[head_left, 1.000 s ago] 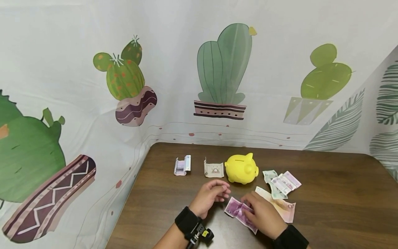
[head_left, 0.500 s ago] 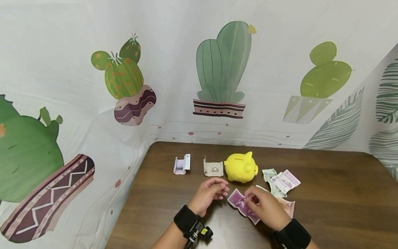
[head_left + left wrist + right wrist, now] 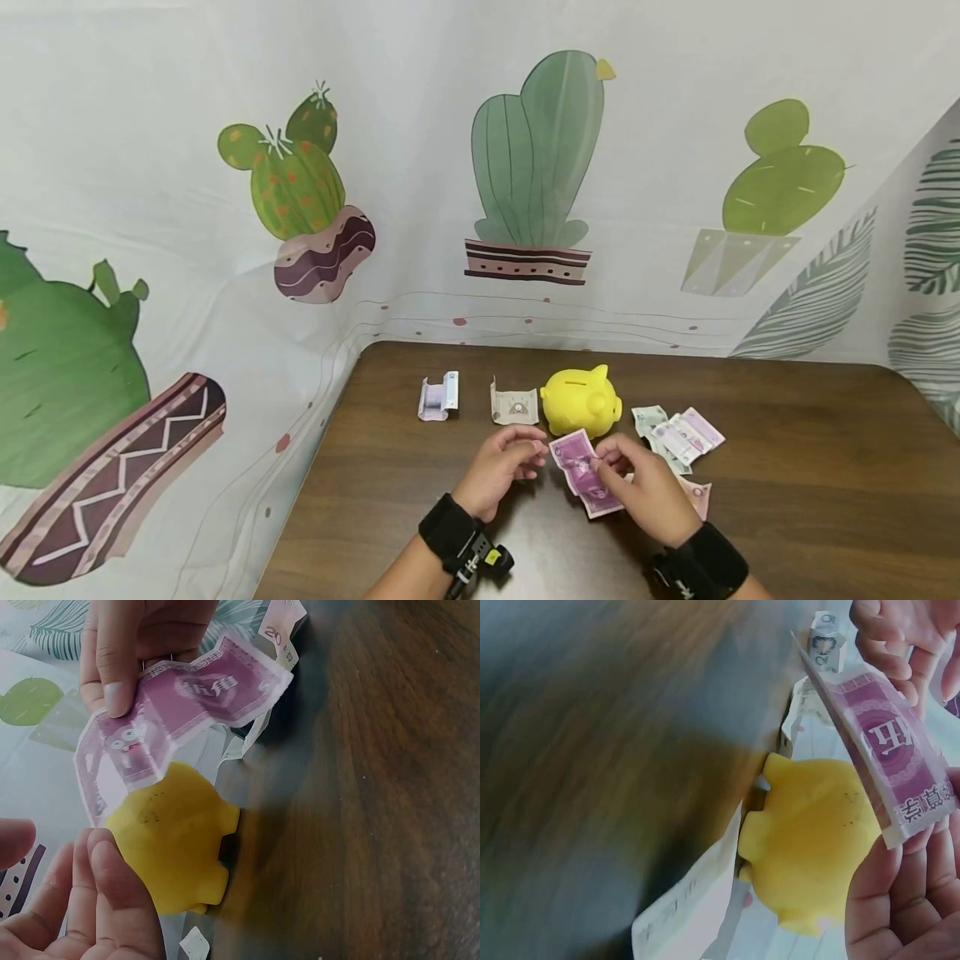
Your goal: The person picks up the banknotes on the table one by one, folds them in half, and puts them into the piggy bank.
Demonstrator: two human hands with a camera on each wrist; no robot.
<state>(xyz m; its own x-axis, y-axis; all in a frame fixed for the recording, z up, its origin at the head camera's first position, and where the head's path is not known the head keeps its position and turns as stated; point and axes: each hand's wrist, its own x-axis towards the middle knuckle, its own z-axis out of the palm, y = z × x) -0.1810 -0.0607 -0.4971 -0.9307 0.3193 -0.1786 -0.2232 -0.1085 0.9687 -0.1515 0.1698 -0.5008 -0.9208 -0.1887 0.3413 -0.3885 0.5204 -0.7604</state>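
Observation:
My right hand (image 3: 651, 492) pinches a creased purple banknote (image 3: 576, 467) between thumb and fingers, raised in front of the yellow piggy bank (image 3: 579, 400). In the left wrist view, the right thumb (image 3: 118, 667) lies across the face of that note. My left hand (image 3: 498, 471) stays to the left, fingers loosely bent and holding nothing. Its fingertips (image 3: 101, 847) come close to the note's lower corner, with the thumb apart from them. The piggy bank has a slot in its back, seen in the head view.
On the brown table (image 3: 390, 500), a folded pale purple note (image 3: 433, 400) and a brownish note (image 3: 517, 407) lie left of the piggy bank. To its right, a pale purple note (image 3: 693, 435) overlaps a green note (image 3: 647, 419). An orange-pink note (image 3: 699, 498) is partly behind my right hand.
My right hand has lifted the purple banknote off the table and moved it away from me, toward the piggy bank. The left hand has barely moved.

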